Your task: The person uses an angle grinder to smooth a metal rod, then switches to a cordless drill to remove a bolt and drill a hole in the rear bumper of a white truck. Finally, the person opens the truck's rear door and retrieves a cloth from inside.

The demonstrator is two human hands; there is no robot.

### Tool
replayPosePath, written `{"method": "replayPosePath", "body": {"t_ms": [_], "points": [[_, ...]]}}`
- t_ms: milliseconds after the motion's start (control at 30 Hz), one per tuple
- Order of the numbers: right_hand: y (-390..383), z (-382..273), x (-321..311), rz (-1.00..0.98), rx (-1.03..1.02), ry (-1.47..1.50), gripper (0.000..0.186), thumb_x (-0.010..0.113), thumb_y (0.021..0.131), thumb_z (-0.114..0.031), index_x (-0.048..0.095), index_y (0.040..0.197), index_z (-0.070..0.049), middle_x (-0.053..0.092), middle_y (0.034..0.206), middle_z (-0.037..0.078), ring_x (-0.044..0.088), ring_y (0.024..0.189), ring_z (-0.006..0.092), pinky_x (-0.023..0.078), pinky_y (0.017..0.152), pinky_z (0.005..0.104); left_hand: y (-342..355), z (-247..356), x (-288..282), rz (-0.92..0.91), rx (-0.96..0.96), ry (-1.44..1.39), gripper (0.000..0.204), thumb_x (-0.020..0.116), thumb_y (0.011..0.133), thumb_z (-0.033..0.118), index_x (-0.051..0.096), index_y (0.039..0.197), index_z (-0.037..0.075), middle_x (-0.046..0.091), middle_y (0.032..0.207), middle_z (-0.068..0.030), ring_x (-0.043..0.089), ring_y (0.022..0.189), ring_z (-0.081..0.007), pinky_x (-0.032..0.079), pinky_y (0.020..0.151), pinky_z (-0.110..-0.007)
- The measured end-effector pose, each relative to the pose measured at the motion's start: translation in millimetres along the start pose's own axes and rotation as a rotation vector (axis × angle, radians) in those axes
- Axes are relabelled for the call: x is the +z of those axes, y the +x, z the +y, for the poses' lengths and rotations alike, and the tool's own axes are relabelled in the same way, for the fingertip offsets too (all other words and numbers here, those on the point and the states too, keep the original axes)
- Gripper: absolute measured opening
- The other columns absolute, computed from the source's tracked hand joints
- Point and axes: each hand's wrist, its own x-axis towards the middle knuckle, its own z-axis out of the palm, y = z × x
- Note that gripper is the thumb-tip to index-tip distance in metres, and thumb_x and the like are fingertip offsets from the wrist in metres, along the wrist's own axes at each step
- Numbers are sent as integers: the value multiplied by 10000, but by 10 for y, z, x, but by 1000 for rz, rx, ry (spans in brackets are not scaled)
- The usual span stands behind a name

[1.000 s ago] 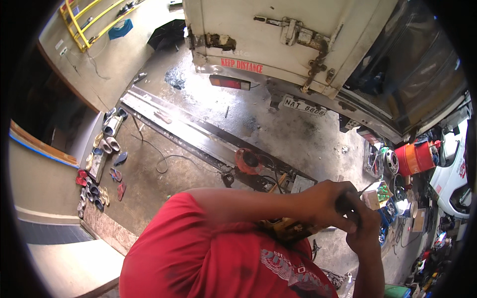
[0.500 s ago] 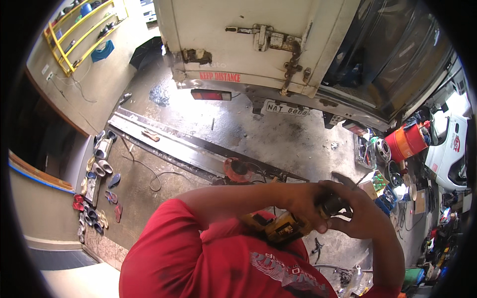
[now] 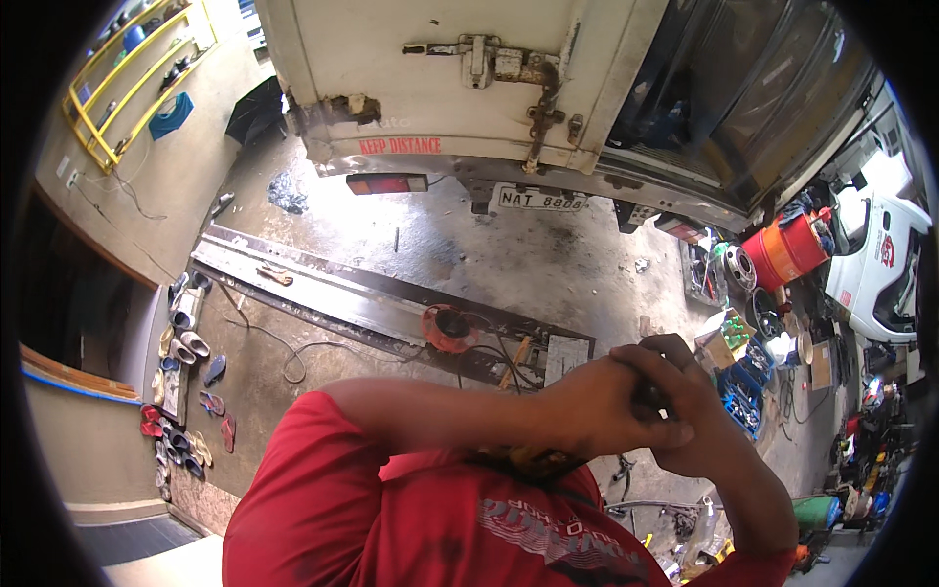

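Tool (image 3: 536, 463), yellow/blk, chunky, hand-held, mostly hidden behind bare L forearm (image 3: 460, 416). L hand (image 3: 599, 406) & R hand (image 3: 679, 391): fingers curled tight rnd its dark end.

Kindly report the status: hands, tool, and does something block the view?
Left hand and right hand closed around dark tool end. Yellow-and-black tool body mostly hidden. Left forearm partly covers it.

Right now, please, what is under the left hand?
Part of a yellow and black tool shows below the left hand; the rest is covered, so its full shape cannot be seen.
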Motion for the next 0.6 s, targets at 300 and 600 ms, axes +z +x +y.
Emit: {"method": "replayPosePath", "body": {"t_ms": [300,600], "points": [[0,237,309,248,-118,129,400,551,957,-89,705,1326,-99,603,1225,221,675,1100,372,546,918,406,-51,22,37,132,-39,39,655,839,812,521,628,1140,-5,707,1061,-176,707,980,-289,561,854,-394],[84,477,537,399,-160,209,365,551,1035,-256,715,1282,-43,650,1208,177,669,1046,283,517,891,372,42,-225,109,255,-2,-38,739,775,825,642,708,972,-80,722,810,-228,740,803,-328,569,745,-424]]}}
